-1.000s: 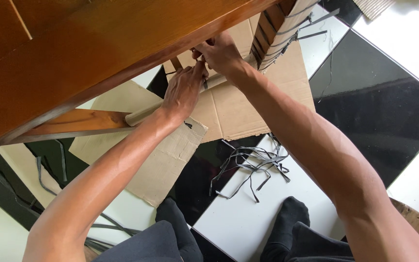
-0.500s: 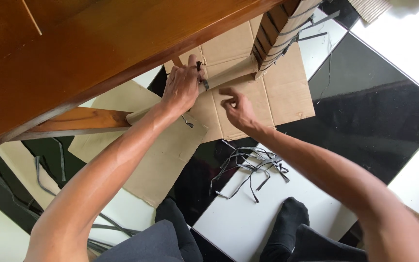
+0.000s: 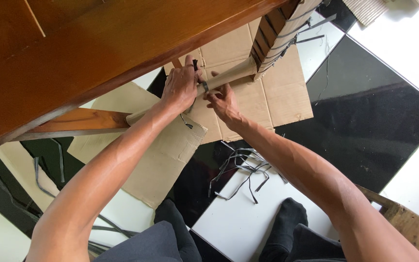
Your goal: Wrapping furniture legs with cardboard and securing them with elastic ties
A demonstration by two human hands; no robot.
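Big brown wooden furniture panel (image 3: 88, 53) fills upper left, above both hands. Left hand (image 3: 179, 90) is closed w/ fingers wrapped over a cardboard-wrapped wooden rail (image 3: 224, 77), thumb side near a small dark strap clip (image 3: 204, 86). Right hand (image 3: 223, 103) sits just beside it, below the rail, fingertips pinching at the clip; can't tell how firmly. Flat brown cardboard sheets (image 3: 272, 102) lie under the grip. Loose grey plastic strapping offcuts (image 3: 241, 167) lie nearer the person, on white floor tile (image 3: 234, 218).
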